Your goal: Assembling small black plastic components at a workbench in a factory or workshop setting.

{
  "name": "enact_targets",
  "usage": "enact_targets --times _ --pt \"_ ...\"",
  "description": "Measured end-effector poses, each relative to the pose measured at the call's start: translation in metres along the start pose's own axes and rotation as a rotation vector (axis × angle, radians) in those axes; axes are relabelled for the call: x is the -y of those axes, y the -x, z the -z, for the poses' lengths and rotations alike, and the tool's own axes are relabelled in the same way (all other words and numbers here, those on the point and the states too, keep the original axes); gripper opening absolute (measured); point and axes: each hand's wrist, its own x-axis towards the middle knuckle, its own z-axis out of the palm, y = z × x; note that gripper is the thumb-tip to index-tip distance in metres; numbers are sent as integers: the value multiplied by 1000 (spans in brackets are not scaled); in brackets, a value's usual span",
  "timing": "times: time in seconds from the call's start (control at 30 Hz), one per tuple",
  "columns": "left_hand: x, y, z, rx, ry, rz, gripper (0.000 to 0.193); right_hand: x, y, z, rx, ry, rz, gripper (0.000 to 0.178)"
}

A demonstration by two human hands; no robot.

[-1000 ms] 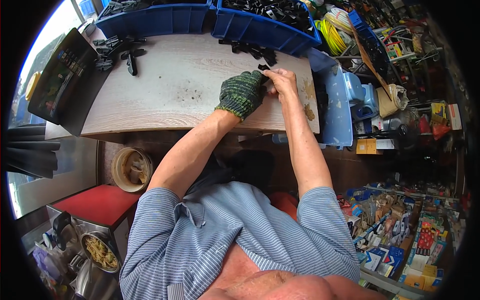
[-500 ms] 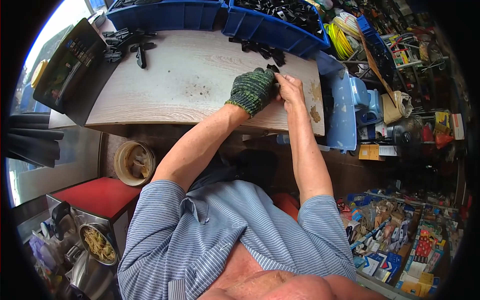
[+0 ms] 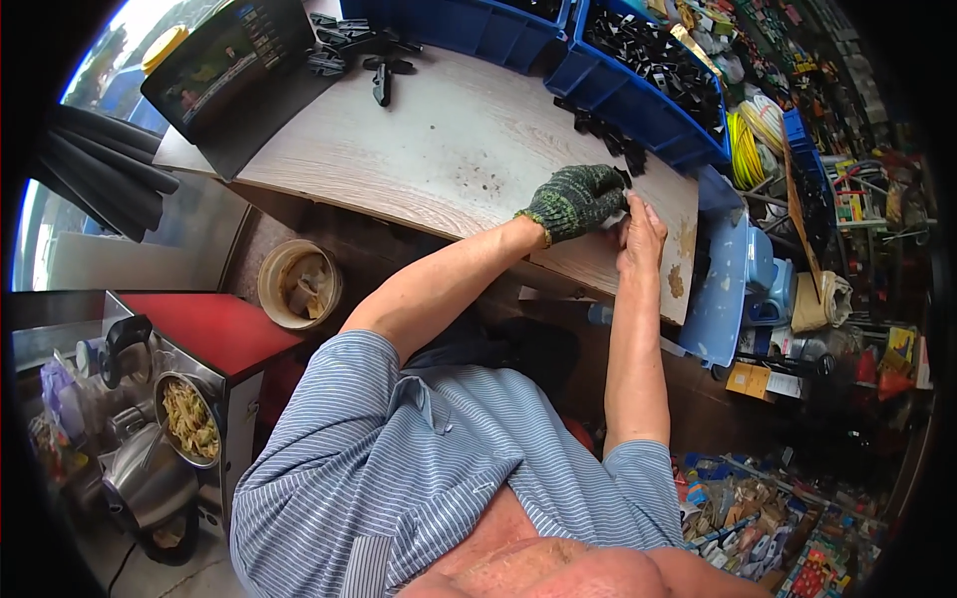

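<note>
My left hand, in a green and black knitted glove, is closed around a small black part over the right side of the table. Only the tip of that part shows past the glove, so its exact kind is hidden. My bare right hand meets the glove, its thumb and fingers pinched together at the same part. Beyond both hands, a row of loose black pieces lies along the foot of a blue bin. Several black and grey clamp-like pieces are heaped at the far left of the table.
The pale wooden table ends just before my forearms. A tablet-like screen stands at its left end. Another blue bin is at the back. A light blue tub adjoins the right edge; a bucket stands below left.
The whole view has turned, so the table and bins sit farther right and tilted. My hands stay together at the small black part; the right fingers have shifted a little around it.
</note>
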Motion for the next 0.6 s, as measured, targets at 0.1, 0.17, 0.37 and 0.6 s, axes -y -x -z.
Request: enact_targets --times 0.1,0.17,0.37,0.6 --pt "-2 -4 5 52 57 182 30 4 9 -7 18 63 13 20" --pt "-3 -2 4 14 55 222 29 4 12 -10 18 78 37 21" --pt "17 -7 7 17 70 297 28 2 27 -26 162 104 110 22" --pt "-3 19 54 -254 -331 136 34 -4 38 -39 135 58 201 31"
